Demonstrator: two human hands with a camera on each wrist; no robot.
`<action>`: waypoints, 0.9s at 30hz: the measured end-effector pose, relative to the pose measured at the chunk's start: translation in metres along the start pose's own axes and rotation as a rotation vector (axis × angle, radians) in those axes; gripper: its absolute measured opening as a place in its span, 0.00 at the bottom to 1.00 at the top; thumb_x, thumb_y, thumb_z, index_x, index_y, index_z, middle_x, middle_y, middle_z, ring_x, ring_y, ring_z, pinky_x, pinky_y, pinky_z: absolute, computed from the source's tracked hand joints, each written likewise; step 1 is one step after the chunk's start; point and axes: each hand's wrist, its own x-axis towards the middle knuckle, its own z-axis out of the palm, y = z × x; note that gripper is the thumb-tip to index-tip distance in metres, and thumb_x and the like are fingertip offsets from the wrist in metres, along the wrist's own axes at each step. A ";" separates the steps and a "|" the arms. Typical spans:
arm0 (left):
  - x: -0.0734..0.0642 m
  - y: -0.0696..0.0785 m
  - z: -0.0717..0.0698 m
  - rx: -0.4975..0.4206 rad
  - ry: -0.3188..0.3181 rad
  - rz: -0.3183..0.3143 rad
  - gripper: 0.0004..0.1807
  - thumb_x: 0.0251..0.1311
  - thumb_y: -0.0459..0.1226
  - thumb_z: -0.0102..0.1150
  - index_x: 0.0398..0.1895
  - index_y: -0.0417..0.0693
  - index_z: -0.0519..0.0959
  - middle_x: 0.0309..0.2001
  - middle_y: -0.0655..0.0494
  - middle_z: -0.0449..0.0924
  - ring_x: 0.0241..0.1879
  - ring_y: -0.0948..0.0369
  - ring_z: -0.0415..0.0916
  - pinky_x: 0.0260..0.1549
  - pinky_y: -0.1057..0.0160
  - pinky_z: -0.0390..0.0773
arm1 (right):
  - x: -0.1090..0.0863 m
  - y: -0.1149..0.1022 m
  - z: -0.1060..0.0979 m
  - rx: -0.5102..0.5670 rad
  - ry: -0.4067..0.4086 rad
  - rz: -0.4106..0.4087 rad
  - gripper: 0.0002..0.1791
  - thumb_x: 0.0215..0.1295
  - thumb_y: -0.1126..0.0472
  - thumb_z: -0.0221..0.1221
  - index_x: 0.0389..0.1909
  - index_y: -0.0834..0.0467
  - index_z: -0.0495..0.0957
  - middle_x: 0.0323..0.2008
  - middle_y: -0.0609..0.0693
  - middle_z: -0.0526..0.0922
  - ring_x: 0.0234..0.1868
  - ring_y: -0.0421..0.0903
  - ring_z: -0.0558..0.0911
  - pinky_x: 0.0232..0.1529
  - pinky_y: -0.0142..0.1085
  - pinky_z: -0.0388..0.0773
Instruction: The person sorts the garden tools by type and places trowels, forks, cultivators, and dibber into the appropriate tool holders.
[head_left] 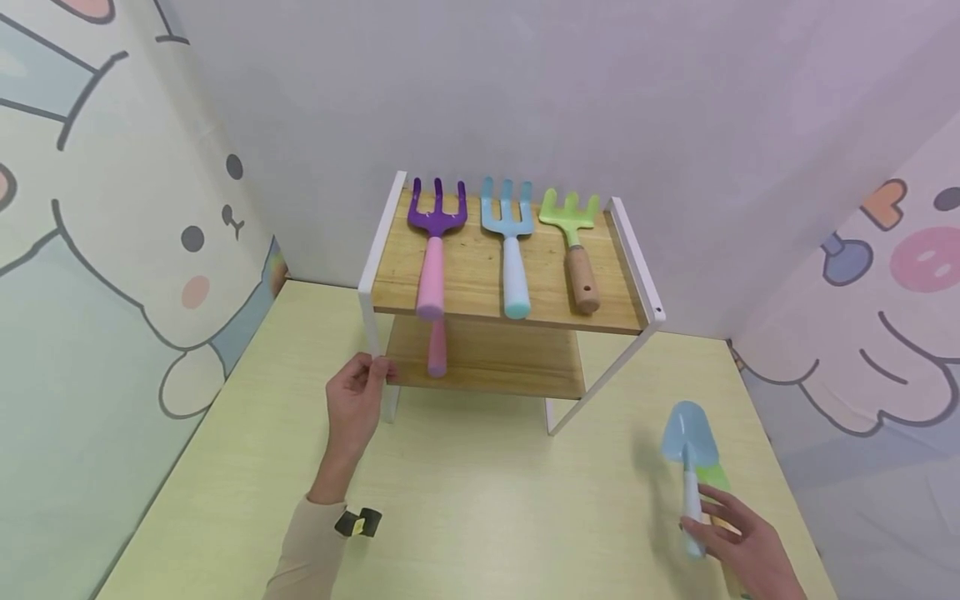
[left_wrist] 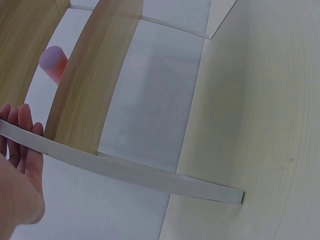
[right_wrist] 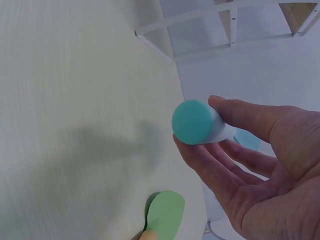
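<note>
Right hand (head_left: 746, 546) is off to the right of the rack and on the near side of it: thumb and index pinch the handle of the blue trowel (head_left: 688, 433) near its teal end, other fingers loosely bent behind. Trowel is clear of the table (head_left: 480, 500), shadow thrown to its left, blade aimed away from the person, well apart from the rack. A green garden tool (head_left: 713, 477) with a tan handle lies on the table under that hand, partly hidden, also right of the rack. Left arm: beige sleeve (head_left: 311, 533), black strap (head_left: 358, 522) at the wrist, near side of the rack. Left hand (head_left: 358, 400) has fingers bent round the rack's left front post, thumb pressed to it, at lower shelf height. Rack (head_left: 472, 279) itself: white frame, two wood shelves, standing on the table. Rack's lower shelf: one pink handle (head_left: 437, 350) toward the left; its head is hidden by the top shelf. Rack's top shelf, left to right: purple fork (head_left: 432, 271), pink grip; light blue fork (head_left: 514, 271); green fork (head_left: 582, 275), brown grip. All tines face the back, none touching. Behind the rack: pale wall (head_left: 525, 92).
</note>
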 end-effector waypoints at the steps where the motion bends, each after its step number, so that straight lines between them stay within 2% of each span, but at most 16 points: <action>1: 0.000 0.000 0.000 0.002 -0.001 0.001 0.13 0.72 0.24 0.55 0.28 0.23 0.74 0.30 0.37 0.83 0.30 0.60 0.84 0.38 0.68 0.85 | -0.001 -0.001 0.000 0.006 -0.002 0.003 0.42 0.66 0.53 0.70 0.75 0.64 0.62 0.64 0.70 0.75 0.44 0.40 0.87 0.39 0.37 0.86; 5: 0.000 0.002 0.001 0.007 -0.003 -0.003 0.13 0.72 0.24 0.55 0.28 0.23 0.74 0.30 0.38 0.83 0.31 0.61 0.84 0.38 0.68 0.85 | -0.004 -0.005 0.001 0.005 -0.006 0.000 0.42 0.67 0.52 0.70 0.75 0.63 0.62 0.64 0.69 0.75 0.43 0.40 0.87 0.39 0.37 0.85; 9: 0.000 0.002 0.001 0.009 0.001 0.003 0.12 0.72 0.23 0.55 0.27 0.23 0.74 0.30 0.44 0.84 0.31 0.61 0.84 0.38 0.69 0.85 | -0.008 -0.011 0.002 -0.022 0.001 -0.045 0.41 0.66 0.53 0.70 0.74 0.62 0.64 0.63 0.68 0.76 0.42 0.39 0.87 0.39 0.35 0.85; 12: 0.000 0.002 0.001 0.015 -0.001 0.008 0.12 0.72 0.24 0.55 0.27 0.24 0.74 0.30 0.45 0.85 0.31 0.61 0.84 0.38 0.69 0.85 | -0.011 -0.016 0.002 -0.051 -0.002 -0.048 0.41 0.66 0.52 0.70 0.74 0.62 0.64 0.63 0.68 0.76 0.44 0.42 0.87 0.40 0.34 0.85; 16: 0.000 0.002 0.000 0.034 -0.010 0.009 0.12 0.73 0.25 0.54 0.29 0.24 0.74 0.31 0.39 0.84 0.32 0.60 0.85 0.39 0.68 0.85 | -0.014 -0.022 0.003 -0.065 -0.011 -0.034 0.43 0.65 0.50 0.71 0.75 0.60 0.63 0.65 0.68 0.75 0.49 0.49 0.87 0.43 0.37 0.86; 18: 0.000 0.002 0.001 0.044 -0.011 0.009 0.12 0.73 0.25 0.55 0.29 0.24 0.75 0.31 0.37 0.83 0.32 0.61 0.85 0.39 0.68 0.85 | -0.016 -0.024 0.003 -0.066 -0.008 -0.043 0.43 0.64 0.50 0.71 0.75 0.60 0.63 0.65 0.68 0.75 0.49 0.49 0.87 0.43 0.38 0.87; 23: 0.000 0.003 0.001 0.036 -0.006 0.006 0.12 0.73 0.25 0.55 0.29 0.24 0.74 0.30 0.41 0.84 0.31 0.60 0.84 0.38 0.68 0.85 | -0.022 -0.029 0.007 -0.060 0.019 -0.131 0.40 0.62 0.55 0.73 0.71 0.61 0.68 0.61 0.65 0.78 0.44 0.41 0.86 0.40 0.36 0.86; 27: 0.000 0.003 0.000 0.041 -0.002 0.013 0.12 0.73 0.25 0.55 0.28 0.24 0.74 0.30 0.45 0.85 0.31 0.61 0.84 0.38 0.69 0.85 | -0.028 -0.035 0.011 -0.040 0.035 -0.211 0.36 0.61 0.59 0.74 0.68 0.60 0.72 0.55 0.53 0.82 0.42 0.37 0.86 0.38 0.35 0.86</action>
